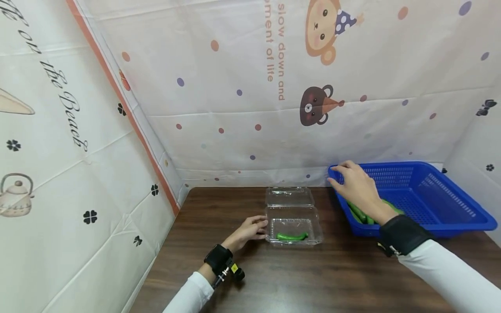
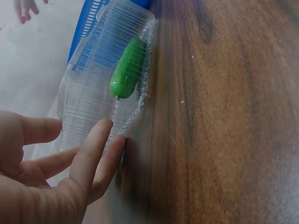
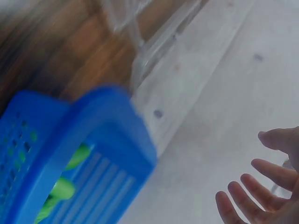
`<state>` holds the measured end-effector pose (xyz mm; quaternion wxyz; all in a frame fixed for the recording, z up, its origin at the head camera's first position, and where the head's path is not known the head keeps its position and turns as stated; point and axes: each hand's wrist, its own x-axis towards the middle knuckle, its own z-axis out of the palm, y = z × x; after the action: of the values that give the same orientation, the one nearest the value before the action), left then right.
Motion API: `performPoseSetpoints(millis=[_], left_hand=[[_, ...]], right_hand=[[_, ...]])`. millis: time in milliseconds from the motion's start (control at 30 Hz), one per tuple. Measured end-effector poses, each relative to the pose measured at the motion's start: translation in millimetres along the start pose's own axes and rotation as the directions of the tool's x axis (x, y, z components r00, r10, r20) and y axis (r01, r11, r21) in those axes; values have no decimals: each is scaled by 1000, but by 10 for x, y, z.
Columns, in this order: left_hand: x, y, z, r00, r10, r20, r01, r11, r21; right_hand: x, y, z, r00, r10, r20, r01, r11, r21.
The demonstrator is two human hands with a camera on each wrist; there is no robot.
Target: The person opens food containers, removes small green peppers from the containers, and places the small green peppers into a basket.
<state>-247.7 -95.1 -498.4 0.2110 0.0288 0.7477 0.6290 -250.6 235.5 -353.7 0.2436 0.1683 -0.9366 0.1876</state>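
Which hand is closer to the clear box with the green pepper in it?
Left. The left hand touches the clear box at its side, fingers straight. The right hand is off over the blue basket, apart from the box.

table (image 1: 297, 278) — dark wood | on it — clear clamshell box (image 1: 293, 216) | blue basket (image 1: 430, 198)

dark wood-grain table (image 1: 313, 278) set in a corner, walled by pale cartoon-printed sheets (image 1: 242, 108) with bears, dots, lettering

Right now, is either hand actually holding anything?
No. The left hand only touches the clear box's left side with straight fingers; the right hand hovers open above the blue basket.
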Motion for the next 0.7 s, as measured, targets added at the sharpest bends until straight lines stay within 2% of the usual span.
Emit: performPoseSetpoints(millis=[100,200,467,600,700], left_hand=[[7,1,8,1000,-2,-5,2,1000,-5],[16,19,10,1000,2,-9,-3,1000,-7],[20,16,3,1000,-5,-7,5,1000,-2],[27,11,2,1000,-6,-7,6,1000,-13],[28,9,2,1000,-3,-14,2,1000,-19]], right_hand=[[-20,-144,72,998,-54,-14,54,999,4],[-42,-267,151,996,-85,6,84,996,18],[-105,-450,457,976,-155,153,150,988,44],[-133,-501,627,944,-190,268,168,980,103],[-156,-536,744,897,-237,373,194,969,150]])
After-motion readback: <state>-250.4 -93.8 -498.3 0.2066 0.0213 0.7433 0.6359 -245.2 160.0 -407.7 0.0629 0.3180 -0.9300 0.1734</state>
